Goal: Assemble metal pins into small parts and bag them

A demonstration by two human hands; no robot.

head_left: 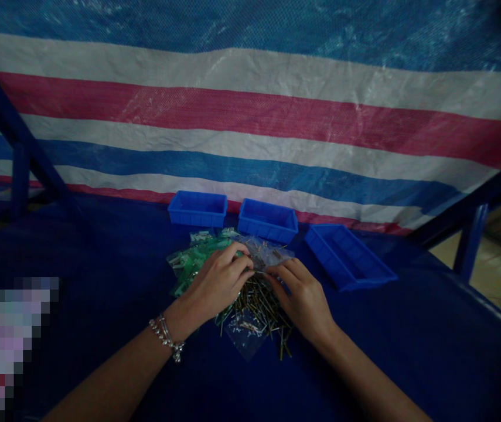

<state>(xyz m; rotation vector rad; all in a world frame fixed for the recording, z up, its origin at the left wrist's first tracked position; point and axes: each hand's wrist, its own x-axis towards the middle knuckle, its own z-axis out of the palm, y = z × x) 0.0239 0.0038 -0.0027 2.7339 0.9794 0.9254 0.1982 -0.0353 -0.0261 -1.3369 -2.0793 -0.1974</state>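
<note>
Over a mixed pile on the blue table, my left hand (221, 280) is closed, thumb and fingertips pinched together. Facing it from the right, my right hand (302, 293) is closed in a pinch too. A thin pale line spans the gap between both sets of fingertips; its kind is too small to tell. Beneath them lie many loose, thin metal screws or pins (256, 308), brassy and dark. Small green packets (193, 261) spread beside my left hand. Clear plastic bags (272, 251) lie behind the fingers, and a clear bag with small pieces (246, 331) sits in front.
Three blue plastic bins stand behind the pile: a left bin (197, 218), a middle bin (268, 227) and a right bin (347, 261) set at an angle. A striped tarp (250, 111) hangs at the back. Blue frame bars (21, 117) flank the table (232, 381).
</note>
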